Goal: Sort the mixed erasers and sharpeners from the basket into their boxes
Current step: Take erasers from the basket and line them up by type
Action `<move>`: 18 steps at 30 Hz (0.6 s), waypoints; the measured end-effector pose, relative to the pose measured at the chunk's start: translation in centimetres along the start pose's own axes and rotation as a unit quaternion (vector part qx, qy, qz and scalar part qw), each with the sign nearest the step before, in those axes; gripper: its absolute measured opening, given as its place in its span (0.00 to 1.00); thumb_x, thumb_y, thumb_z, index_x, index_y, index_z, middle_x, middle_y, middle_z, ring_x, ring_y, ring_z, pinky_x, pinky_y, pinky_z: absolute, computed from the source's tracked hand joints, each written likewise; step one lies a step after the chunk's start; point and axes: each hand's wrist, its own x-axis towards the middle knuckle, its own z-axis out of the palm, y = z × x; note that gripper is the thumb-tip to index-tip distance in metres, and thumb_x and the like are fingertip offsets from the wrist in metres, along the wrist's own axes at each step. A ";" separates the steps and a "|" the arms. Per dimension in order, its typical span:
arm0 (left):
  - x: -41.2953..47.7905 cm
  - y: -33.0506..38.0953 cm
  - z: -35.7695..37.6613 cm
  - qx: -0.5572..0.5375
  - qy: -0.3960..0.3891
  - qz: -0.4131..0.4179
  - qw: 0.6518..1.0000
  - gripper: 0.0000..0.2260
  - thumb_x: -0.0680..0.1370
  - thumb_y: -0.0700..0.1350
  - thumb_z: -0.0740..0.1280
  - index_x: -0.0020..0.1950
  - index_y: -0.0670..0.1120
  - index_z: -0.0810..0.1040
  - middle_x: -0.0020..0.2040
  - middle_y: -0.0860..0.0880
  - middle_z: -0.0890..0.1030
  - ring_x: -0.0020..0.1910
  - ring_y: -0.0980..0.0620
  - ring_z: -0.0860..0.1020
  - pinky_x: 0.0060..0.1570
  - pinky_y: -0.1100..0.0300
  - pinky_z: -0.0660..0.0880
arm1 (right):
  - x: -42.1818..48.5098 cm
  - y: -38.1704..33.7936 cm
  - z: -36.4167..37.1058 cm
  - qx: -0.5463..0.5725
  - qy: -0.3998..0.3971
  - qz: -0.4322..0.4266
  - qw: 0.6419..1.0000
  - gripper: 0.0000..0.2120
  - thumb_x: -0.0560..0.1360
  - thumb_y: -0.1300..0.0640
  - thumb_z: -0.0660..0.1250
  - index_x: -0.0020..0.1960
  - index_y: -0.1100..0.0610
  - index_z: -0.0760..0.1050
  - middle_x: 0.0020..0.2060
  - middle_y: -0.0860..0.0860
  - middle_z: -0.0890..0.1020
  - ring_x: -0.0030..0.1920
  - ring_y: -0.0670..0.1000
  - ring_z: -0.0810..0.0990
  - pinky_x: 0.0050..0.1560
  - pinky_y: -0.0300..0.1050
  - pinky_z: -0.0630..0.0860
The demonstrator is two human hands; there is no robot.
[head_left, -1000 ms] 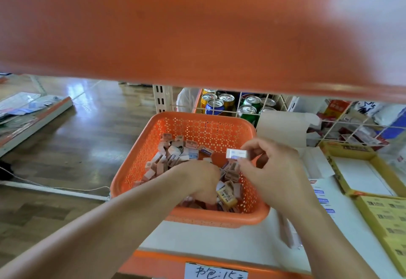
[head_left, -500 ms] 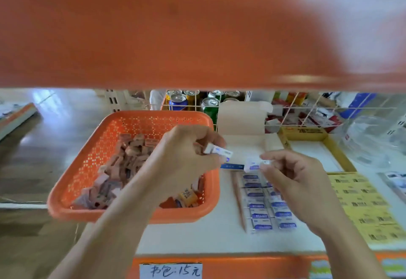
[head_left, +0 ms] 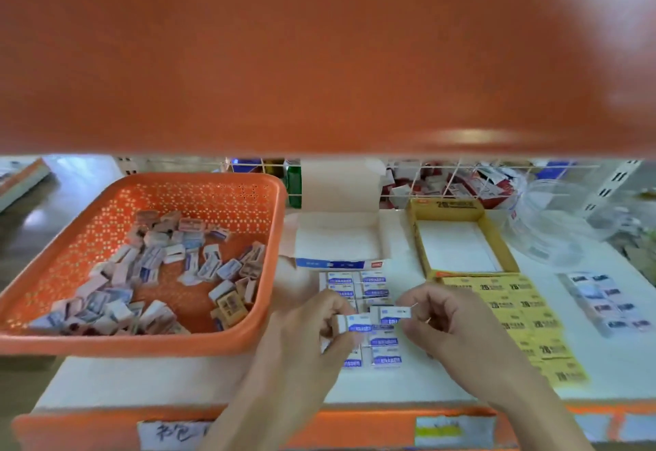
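An orange perforated basket (head_left: 220,188) at the left holds several mixed erasers and sharpeners (head_left: 156,273). To its right lies a white box (head_left: 339,237) with rows of white-and-blue erasers (head_left: 374,284) in front of it. My left hand (head_left: 312,323) pinches a white-and-blue eraser (head_left: 355,323) just above those rows. My right hand (head_left: 447,319) pinches a second eraser (head_left: 394,312) right beside it. Both hands hover over the middle of the rows.
A yellow box (head_left: 458,209) stands open at the back right, with its yellow lid or packs (head_left: 514,308) laid in front. More erasers (head_left: 607,301) lie far right. An orange shelf (head_left: 319,60) overhangs the top. Wire racks with goods stand behind.
Both hands have left the basket, each with an eraser, and moved right and down over the eraser rows. The camera swung right, so the basket now sits at the left.
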 end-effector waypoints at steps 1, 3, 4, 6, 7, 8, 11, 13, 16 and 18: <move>0.0 -0.5 0.3 0.011 0.010 0.004 1.000 0.07 0.72 0.47 0.75 0.43 0.54 0.77 0.32 0.58 0.76 0.35 0.62 0.74 0.35 0.72 0.67 | 0.1 0.1 0.0 -0.013 -0.009 0.002 1.000 0.06 0.71 0.62 0.72 0.40 0.53 0.78 0.29 0.45 0.74 0.28 0.43 0.69 0.35 0.45 0.71; -0.2 -1.3 0.8 0.019 0.029 0.004 0.999 0.09 0.70 0.46 0.76 0.43 0.56 0.77 0.36 0.59 0.75 0.39 0.61 0.74 0.38 0.74 0.67 | 0.2 0.3 0.1 -0.033 -0.036 0.003 0.999 0.06 0.72 0.60 0.72 0.40 0.52 0.77 0.29 0.44 0.75 0.28 0.42 0.70 0.34 0.42 0.71; -0.3 -1.6 1.0 0.017 0.031 -0.006 0.999 0.10 0.71 0.47 0.75 0.42 0.58 0.76 0.38 0.58 0.75 0.41 0.61 0.74 0.39 0.74 0.66 | 0.3 0.3 0.1 -0.041 -0.047 0.002 0.998 0.06 0.72 0.60 0.72 0.40 0.50 0.77 0.30 0.43 0.76 0.28 0.42 0.71 0.33 0.39 0.70; -0.4 -2.0 1.3 0.016 0.033 -0.031 0.999 0.11 0.72 0.48 0.74 0.43 0.61 0.74 0.41 0.56 0.74 0.43 0.62 0.73 0.40 0.73 0.67 | 0.4 0.2 0.2 -0.059 -0.057 0.002 0.997 0.06 0.73 0.57 0.71 0.41 0.47 0.77 0.30 0.41 0.76 0.29 0.41 0.71 0.32 0.33 0.68; -0.4 -2.1 1.5 0.019 0.037 -0.040 0.998 0.11 0.72 0.49 0.73 0.43 0.62 0.74 0.42 0.57 0.73 0.43 0.63 0.73 0.40 0.73 0.67 | 0.5 0.1 0.1 -0.069 -0.061 0.004 0.996 0.06 0.73 0.56 0.71 0.42 0.46 0.77 0.31 0.40 0.77 0.29 0.40 0.72 0.33 0.32 0.69; -0.3 -2.3 1.6 0.022 0.043 -0.048 0.998 0.11 0.72 0.49 0.73 0.43 0.62 0.74 0.42 0.57 0.73 0.43 0.64 0.73 0.40 0.74 0.67 | 0.5 0.0 0.1 -0.077 -0.064 0.006 0.995 0.06 0.74 0.55 0.71 0.42 0.45 0.77 0.31 0.40 0.77 0.29 0.39 0.72 0.34 0.31 0.69; -0.1 -2.6 2.0 0.019 0.055 -0.087 0.995 0.10 0.73 0.50 0.73 0.46 0.61 0.74 0.43 0.57 0.74 0.43 0.67 0.72 0.39 0.75 0.68 | 0.6 0.0 -0.1 -0.090 -0.065 0.014 0.994 0.05 0.74 0.54 0.71 0.43 0.44 0.77 0.32 0.43 0.79 0.30 0.39 0.73 0.34 0.32 0.70; 0.0 -2.9 2.3 0.017 0.061 -0.105 0.992 0.11 0.73 0.50 0.73 0.46 0.61 0.72 0.44 0.57 0.75 0.44 0.68 0.72 0.40 0.74 0.68 | 0.7 0.0 -0.1 -0.094 -0.066 0.006 0.993 0.06 0.73 0.55 0.71 0.42 0.44 0.76 0.34 0.43 0.80 0.30 0.40 0.73 0.34 0.33 0.70; 0.2 -3.2 2.5 0.013 0.067 -0.120 0.990 0.12 0.71 0.52 0.74 0.45 0.58 0.71 0.44 0.57 0.75 0.44 0.64 0.73 0.41 0.70 0.71 | 0.7 0.0 0.0 -0.094 -0.064 -0.003 0.994 0.08 0.73 0.56 0.71 0.42 0.45 0.75 0.34 0.44 0.80 0.30 0.40 0.73 0.33 0.32 0.69; 0.2 -3.2 2.6 0.021 0.067 -0.123 0.990 0.12 0.71 0.53 0.73 0.46 0.58 0.70 0.45 0.58 0.75 0.44 0.62 0.73 0.42 0.68 0.71 | 0.8 0.0 0.2 -0.098 -0.060 -0.004 0.993 0.08 0.73 0.56 0.71 0.43 0.46 0.74 0.34 0.45 0.80 0.31 0.40 0.73 0.33 0.32 0.70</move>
